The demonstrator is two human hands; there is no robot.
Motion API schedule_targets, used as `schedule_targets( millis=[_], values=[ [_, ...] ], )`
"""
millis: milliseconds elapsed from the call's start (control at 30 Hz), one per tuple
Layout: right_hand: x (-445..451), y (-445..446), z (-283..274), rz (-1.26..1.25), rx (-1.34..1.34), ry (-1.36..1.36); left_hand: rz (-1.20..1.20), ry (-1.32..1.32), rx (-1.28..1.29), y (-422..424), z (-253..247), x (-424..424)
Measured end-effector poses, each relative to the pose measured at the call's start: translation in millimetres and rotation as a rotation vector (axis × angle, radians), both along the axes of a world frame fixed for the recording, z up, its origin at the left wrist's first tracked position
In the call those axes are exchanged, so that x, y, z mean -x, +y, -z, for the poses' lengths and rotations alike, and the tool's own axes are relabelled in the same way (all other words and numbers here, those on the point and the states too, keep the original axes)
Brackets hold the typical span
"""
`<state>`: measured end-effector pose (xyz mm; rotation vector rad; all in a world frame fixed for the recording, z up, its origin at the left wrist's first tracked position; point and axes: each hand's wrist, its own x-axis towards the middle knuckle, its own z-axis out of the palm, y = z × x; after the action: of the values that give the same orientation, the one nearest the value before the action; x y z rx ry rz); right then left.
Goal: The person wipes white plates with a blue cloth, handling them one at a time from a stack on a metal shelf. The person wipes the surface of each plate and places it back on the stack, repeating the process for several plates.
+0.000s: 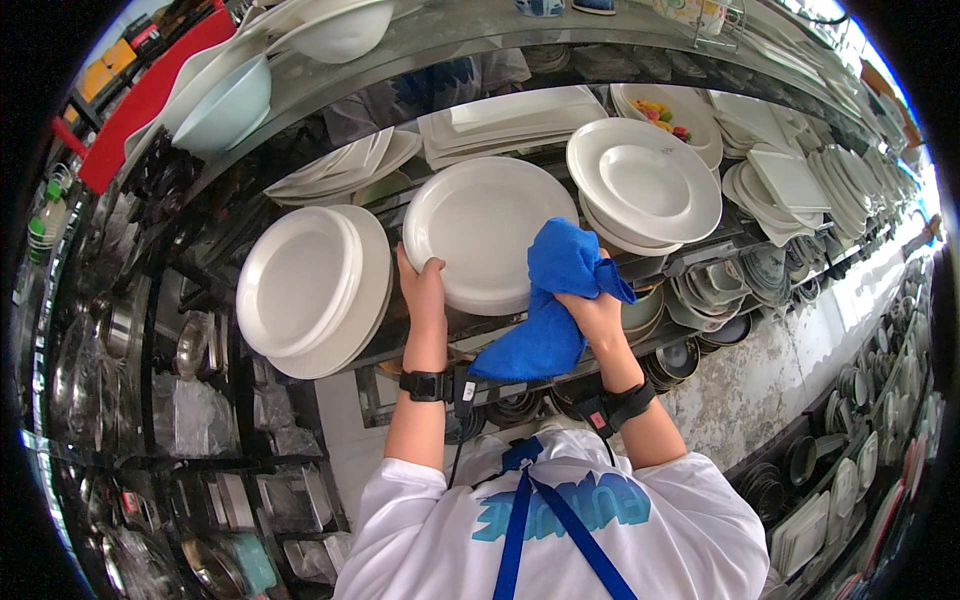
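A stack of white oval plates [487,225] lies on the dark shelf before me. My left hand [421,285] grips the stack's lower left rim, thumb on top. A blue cloth [566,300] is bunched in my right hand [596,311] at the stack's right edge, and one end hangs down toward me. Left of the stack sit white oval plates [300,281] on a larger white plate [375,277]. To the right, a wide-rimmed white dish [645,180] tops another pile. The cloth hides part of the middle stack's right rim.
An upper shelf [450,45] carries white bowls [345,30] and a pale blue bowl [225,105]. Rectangular white platters [517,124] lie behind the stack. Dark bowls [679,360] sit lower right. Racks of metalware [195,345] stand left, and more dishes [855,450] line the right side.
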<state>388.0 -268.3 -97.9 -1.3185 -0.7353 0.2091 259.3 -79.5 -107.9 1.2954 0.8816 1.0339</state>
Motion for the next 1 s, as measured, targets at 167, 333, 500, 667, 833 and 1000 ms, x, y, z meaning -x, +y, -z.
schedule_targets(
  millis=[167, 333, 500, 667, 833, 1000],
  values=[
    [6.7, -2.6, -6.1, 0.026, 0.0, 0.008, -0.005, 0.024, 0.032, -11.5, -12.5, 8.2],
    [24.4, -1.2, -26.2, 0.014, 0.006, -0.055, 0.081, -0.021, 0.039, -26.0, -31.6, 38.2],
    [52.6, 19.1, -46.2, -0.062, -0.061, -0.046, 0.061, -0.121, -0.081, -41.7, -61.2, 88.3],
    [84.8, 59.2, -63.3, -0.188, -0.127, -0.105, -0.144, -0.15, -0.348, -28.6, -78.8, 142.7],
    [113.3, 108.6, -61.5, -0.285, -0.083, -0.171, -0.349, -0.177, -0.279, 7.2, -72.8, 199.2],
    [140.0, 141.5, -64.5, -0.405, 0.029, -0.049, -0.439, -0.155, -0.197, 40.6, -55.3, 241.1]
  ],
)
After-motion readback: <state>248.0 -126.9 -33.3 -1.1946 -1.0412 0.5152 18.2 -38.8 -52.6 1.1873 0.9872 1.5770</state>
